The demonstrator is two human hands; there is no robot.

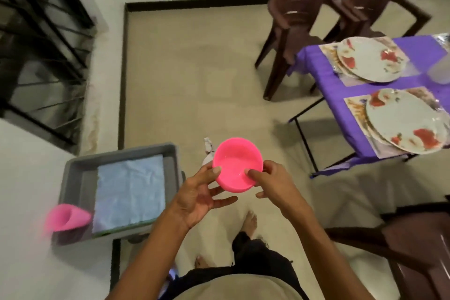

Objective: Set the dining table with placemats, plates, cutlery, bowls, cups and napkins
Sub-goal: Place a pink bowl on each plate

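I hold a pink plastic bowl in front of me above the floor. My left hand pinches its left rim with the thumb inside. My right hand pinches the right rim, fingertips inside. At the right stands the table with a purple cloth. Two placemats lie on it, each with floral white plates: one stack far, one near. A grey tray at the lower left holds a folded light-blue napkin and a pink cup lying on its side.
Two dark brown plastic chairs stand beyond the table, another at the lower right. A clear cup sits at the table's right edge. A black window grille fills the upper left. My bare feet are on the beige floor.
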